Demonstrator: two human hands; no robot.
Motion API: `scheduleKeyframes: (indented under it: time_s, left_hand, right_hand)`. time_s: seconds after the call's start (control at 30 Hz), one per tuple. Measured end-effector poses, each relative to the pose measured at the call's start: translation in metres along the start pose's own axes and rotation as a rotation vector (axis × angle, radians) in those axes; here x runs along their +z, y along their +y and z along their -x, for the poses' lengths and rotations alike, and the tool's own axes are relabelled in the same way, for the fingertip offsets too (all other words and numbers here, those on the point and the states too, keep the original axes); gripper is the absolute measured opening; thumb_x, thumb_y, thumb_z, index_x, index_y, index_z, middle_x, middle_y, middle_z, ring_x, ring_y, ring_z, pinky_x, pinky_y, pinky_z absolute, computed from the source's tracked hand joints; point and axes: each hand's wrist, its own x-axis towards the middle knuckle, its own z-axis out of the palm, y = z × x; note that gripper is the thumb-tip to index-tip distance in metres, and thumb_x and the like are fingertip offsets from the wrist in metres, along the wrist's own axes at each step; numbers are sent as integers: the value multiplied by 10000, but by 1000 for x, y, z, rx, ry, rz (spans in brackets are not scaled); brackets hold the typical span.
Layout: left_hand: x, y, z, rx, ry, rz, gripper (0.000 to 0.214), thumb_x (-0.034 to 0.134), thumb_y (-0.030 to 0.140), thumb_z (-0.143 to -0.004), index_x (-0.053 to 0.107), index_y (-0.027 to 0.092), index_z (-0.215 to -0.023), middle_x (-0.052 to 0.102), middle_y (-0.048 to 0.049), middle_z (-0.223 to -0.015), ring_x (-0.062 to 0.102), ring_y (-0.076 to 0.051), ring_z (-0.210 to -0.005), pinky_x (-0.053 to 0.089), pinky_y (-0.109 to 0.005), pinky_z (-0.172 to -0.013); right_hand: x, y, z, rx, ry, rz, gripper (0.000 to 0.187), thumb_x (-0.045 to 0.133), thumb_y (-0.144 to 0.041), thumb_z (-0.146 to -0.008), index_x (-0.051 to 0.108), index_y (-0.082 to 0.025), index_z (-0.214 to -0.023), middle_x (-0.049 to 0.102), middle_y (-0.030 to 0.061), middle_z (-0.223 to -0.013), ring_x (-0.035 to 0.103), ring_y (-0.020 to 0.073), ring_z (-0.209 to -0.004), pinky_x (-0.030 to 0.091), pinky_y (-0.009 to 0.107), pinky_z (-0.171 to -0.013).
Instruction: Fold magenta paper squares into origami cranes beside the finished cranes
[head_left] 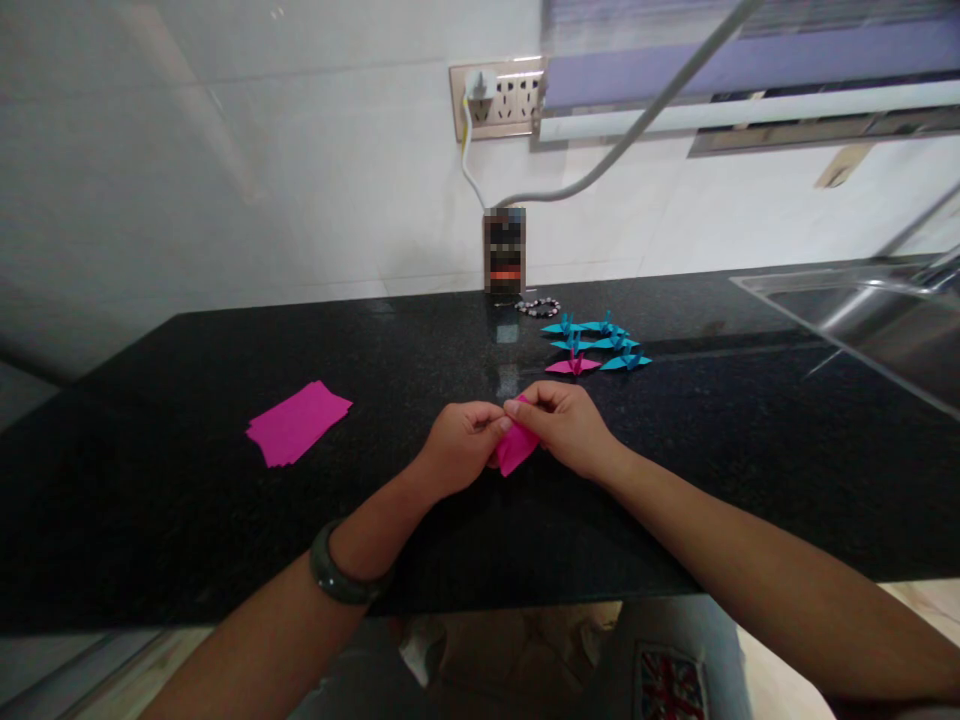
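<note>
A small folded piece of pink paper [517, 448] is pinched between both hands above the dark countertop. My left hand [461, 447] grips its left edge with thumb and fingers. On the other side, my right hand [574, 428] pinches its upper part, thumb tip close to the left thumb. Just beyond the right hand stand several blue paper cranes [616, 342] in short rows, with one pink paper crane [574, 366] at the front left of them. To the left lies a loose stack of pink paper sheets [300, 424].
The black stone countertop [150, 500] runs along a white wall. At its back stand a blurred-out device [505, 250] and a beaded bracelet [540, 308]. A cord [645, 115] hangs near the socket panel [510, 100]. A metal sink [885, 320] is at right.
</note>
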Motion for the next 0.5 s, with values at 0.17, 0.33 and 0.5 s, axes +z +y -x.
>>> scheduleKeyframes:
  time_s: [0.17,0.33,0.5]
  left_hand:
    - [2,5,1,-24,-51,-17,230,493,302,-765,600,121,-673,526,12,-524,477,-87,-465,375,-199,-453]
    - [2,6,0,-40,-13,-9,254,472,325,-777,569,133,-642,494,26,-505,458,-78,-443,355,-187,-427]
    - [2,4,-2,-50,60,52,262,482,354,-774,564,133,-660,503,24,-511,479,-80,-445,389,-188,-428]
  right_hand:
    - [-5,0,-2,4,18,25,441,470,-488,-771,499,-143,-498,412,-36,-433,347,60,-401,261,201,-393]
    - [-6,-4,-3,82,-39,-98,455,389,-521,-799,577,-139,-638,450,-27,-458,372,63,-374,276,190,-352]
    - [-4,-5,-3,33,-43,-45,220,597,-348,-686,578,-145,-768,520,-34,-563,422,57,-419,328,181,-380]
